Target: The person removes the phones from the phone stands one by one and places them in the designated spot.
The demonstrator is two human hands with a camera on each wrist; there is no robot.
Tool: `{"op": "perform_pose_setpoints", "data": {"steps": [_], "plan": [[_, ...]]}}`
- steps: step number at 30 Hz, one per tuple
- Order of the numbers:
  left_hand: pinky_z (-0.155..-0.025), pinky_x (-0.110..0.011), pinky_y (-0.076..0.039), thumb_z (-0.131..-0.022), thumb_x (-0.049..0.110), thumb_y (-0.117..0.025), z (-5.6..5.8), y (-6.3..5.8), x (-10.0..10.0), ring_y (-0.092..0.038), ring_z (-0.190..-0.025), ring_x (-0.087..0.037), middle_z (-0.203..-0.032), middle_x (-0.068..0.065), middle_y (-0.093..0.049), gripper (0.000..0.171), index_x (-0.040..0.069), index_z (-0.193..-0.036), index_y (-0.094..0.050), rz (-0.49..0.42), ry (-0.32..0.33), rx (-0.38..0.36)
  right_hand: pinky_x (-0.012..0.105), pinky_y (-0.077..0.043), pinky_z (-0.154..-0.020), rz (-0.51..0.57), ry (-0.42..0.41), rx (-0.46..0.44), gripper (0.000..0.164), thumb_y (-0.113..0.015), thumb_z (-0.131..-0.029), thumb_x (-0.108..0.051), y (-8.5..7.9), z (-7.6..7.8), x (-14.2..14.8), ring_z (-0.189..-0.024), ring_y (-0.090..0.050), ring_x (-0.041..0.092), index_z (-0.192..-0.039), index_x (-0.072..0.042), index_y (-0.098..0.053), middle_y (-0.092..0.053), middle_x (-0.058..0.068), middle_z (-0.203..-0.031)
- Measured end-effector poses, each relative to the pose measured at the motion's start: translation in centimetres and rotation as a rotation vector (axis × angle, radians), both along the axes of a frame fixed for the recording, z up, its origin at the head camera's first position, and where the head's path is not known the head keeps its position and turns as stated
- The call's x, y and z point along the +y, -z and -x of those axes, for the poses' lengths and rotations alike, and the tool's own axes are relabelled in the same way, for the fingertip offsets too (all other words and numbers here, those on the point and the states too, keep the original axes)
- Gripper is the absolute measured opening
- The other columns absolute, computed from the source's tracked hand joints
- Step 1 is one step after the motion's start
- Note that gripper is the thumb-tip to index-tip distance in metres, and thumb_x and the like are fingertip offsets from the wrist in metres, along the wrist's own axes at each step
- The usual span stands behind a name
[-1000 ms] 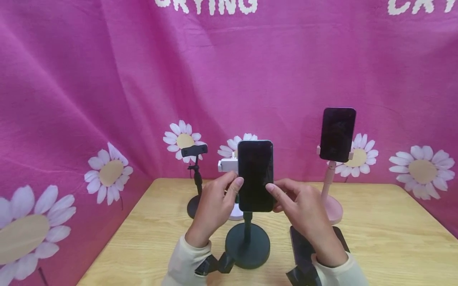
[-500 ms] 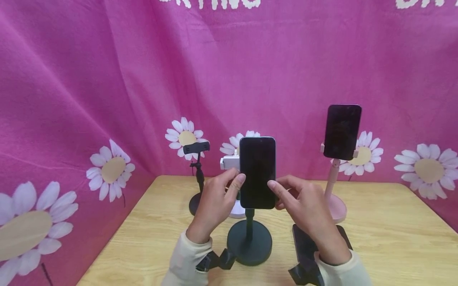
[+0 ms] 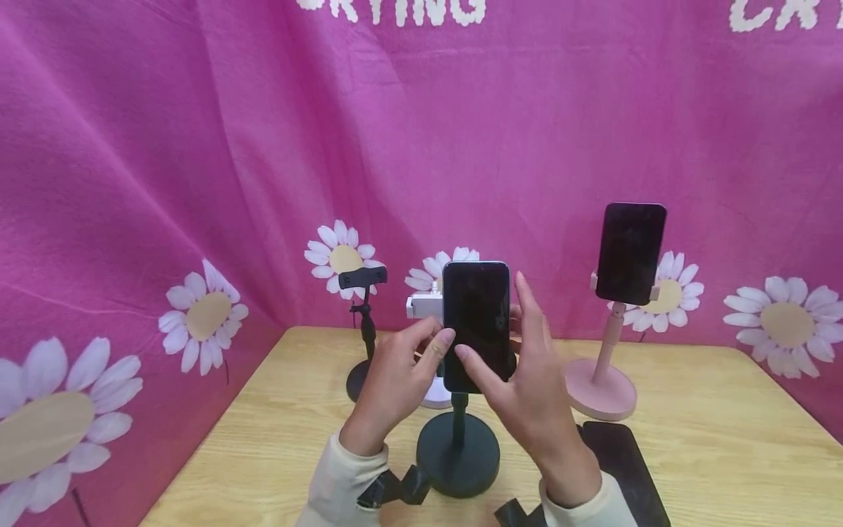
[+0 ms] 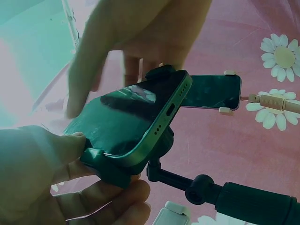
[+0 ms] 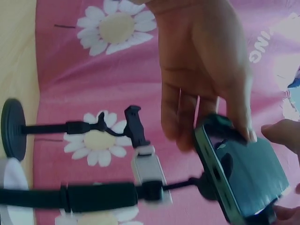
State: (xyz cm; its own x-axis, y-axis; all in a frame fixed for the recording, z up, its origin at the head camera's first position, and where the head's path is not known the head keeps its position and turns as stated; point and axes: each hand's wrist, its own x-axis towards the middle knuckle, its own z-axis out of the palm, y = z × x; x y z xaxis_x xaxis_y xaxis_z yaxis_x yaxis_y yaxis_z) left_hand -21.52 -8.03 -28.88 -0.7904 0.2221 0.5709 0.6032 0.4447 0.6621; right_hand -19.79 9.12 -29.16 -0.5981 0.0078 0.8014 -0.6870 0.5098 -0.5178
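Note:
A smartphone [image 3: 478,315] with a dark screen stands upright in the clamp [image 4: 107,169] of a black phone stand [image 3: 458,455]. My left hand [image 3: 398,372] pinches the clamp at the phone's left edge, thumb in front and fingers behind, as the left wrist view shows. On the other side my right hand [image 3: 538,391] is spread. Its thumb reaches over the lower screen, and the index finger points straight up beside the phone. The remaining fingers are partly hidden behind the right edge. Whether that thumb touches the glass I cannot tell.
Behind stand a small black phone stand [image 3: 362,277] and a white one [image 3: 424,306]. At the right a pink stand [image 3: 601,389] holds another phone [image 3: 632,252]. A dark flat phone or tablet [image 3: 626,468] lies by my right forearm on the wooden table [image 3: 711,410].
My right hand has left the phone's right edge and spread, its thumb moving left over the screen and its index finger straightening upward. The left hand keeps its hold.

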Motion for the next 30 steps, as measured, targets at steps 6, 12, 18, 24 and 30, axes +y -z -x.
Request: {"op": "perform_pose_setpoints", "data": {"steps": [6, 12, 18, 24, 30], "plan": [[-0.072, -0.029, -0.053, -0.098, 0.023, -0.058, 0.1, 0.1, -0.8, -0.058, -0.072, -0.010, -0.072, 0.009, -0.055, 0.010, 0.016, -0.099, -0.065, 0.040, 0.055, -0.003, 0.047, -0.054, -0.077, 0.008, 0.087, 0.132, 0.095, -0.083, -0.074, -0.014, 0.3, 0.2, -1.9, -0.102, -0.054, 0.026, -0.152, -0.012, -0.028, -0.052, 0.019, -0.122], [-0.080, -0.029, -0.054, -0.096, 0.019, -0.060, 0.2, -0.4, -2.4, -0.063, -0.087, -0.009, -0.094, 0.007, -0.067, 0.018, 0.014, -0.112, -0.067, 0.131, 0.092, -0.046, 0.044, -0.053, -0.070, 0.014, 0.133, 0.140, 0.097, -0.085, -0.072, -0.016, 0.7, 0.7, -2.3, -0.096, -0.053, 0.026, -0.152, -0.013, -0.029, -0.053, 0.019, -0.115], [-0.080, -0.028, -0.053, -0.092, 0.024, -0.066, 0.2, -0.9, -3.6, -0.062, -0.094, -0.007, -0.104, 0.008, -0.068, 0.024, 0.016, -0.115, -0.067, 0.181, 0.159, -0.115, 0.044, -0.054, -0.072, 0.045, 0.167, 0.119, 0.103, -0.087, -0.070, -0.023, 0.8, 1.2, -2.8, -0.098, -0.052, 0.025, -0.153, -0.016, -0.025, -0.052, 0.019, -0.116], [-0.078, -0.028, -0.054, -0.086, 0.023, -0.072, 0.6, -0.8, -3.5, -0.062, -0.085, -0.007, -0.092, 0.009, -0.066, 0.023, 0.016, -0.109, -0.069, 0.174, 0.192, -0.116, 0.043, -0.055, -0.076, 0.078, 0.228, 0.112, 0.105, -0.088, -0.068, -0.029, 0.8, 1.1, -3.4, -0.098, -0.054, 0.026, -0.152, -0.018, -0.025, -0.052, 0.018, -0.117], [-0.074, -0.032, -0.055, -0.084, 0.017, -0.073, 1.2, 0.0, -3.2, -0.061, -0.077, -0.008, -0.083, 0.010, -0.062, 0.017, 0.018, -0.100, -0.065, 0.175, 0.238, -0.076, 0.046, -0.054, -0.080, 0.101, 0.248, 0.113, 0.107, -0.087, -0.068, -0.027, 1.0, 1.1, -3.6, -0.104, -0.054, 0.028, -0.153, -0.015, -0.022, -0.052, 0.019, -0.123]]}}
